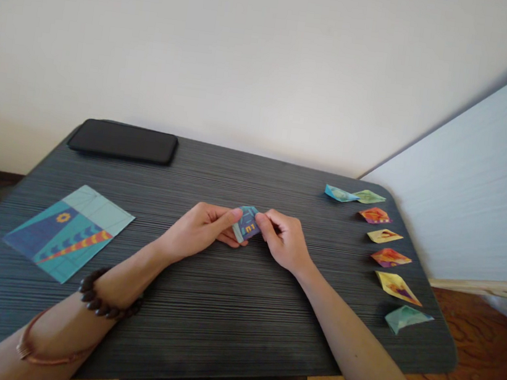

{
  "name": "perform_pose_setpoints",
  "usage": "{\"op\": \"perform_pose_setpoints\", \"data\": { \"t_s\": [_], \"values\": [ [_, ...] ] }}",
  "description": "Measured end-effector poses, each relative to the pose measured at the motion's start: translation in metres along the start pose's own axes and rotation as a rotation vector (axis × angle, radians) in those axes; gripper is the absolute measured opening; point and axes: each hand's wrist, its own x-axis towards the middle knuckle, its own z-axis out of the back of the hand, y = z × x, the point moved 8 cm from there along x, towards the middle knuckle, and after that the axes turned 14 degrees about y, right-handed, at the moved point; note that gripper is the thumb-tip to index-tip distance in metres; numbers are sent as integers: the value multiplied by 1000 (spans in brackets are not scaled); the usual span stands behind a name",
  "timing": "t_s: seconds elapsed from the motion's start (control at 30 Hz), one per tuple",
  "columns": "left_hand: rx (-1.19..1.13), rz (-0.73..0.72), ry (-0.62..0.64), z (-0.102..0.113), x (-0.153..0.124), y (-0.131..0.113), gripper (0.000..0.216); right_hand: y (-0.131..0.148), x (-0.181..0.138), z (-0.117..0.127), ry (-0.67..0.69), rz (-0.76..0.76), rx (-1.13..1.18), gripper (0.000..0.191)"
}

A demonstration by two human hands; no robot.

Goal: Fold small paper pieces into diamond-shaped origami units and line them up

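Observation:
A small folded piece of patterned paper (248, 223), blue and teal with a yellow mark, is held between both hands above the middle of the table. My left hand (206, 224) pinches its left side, thumb on top and fingers beneath. On its right edge, my right hand (282, 236) grips with thumb and curled fingers. Left of my left hand lies a flat stack or sheet of square patterned paper (75, 232) in teal, blue and orange. I cannot tell whether it is one sheet or more.
Several folded paper pieces, such as an orange one (391, 258) and a teal one (406, 319), line the right side of the dark table (225, 336). A black phone (124, 142) lies at the back left. A pale wall (253, 53) stands behind the table.

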Motion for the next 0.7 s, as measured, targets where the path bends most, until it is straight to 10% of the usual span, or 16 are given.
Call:
{"op": "perform_pose_setpoints", "data": {
  "t_s": [0.17, 0.33, 0.47, 0.7],
  "values": [
    [373, -112, -155, 19, -9, -17, 52, -7, 0, 2, -2, -55, -64, 40],
    [764, -264, -70, 16, -9, -28, 17, -5, 3, -3, 77, -40, -215, 37],
    [848, -258, -80, 19, -7, -23, 20, -6, 3, -2, 78, -31, -186, 16],
    [844, -206, -131, 22, -8, -21, 24, -7, 0, 1, 193, 91, -88, 38]
  ]
}}
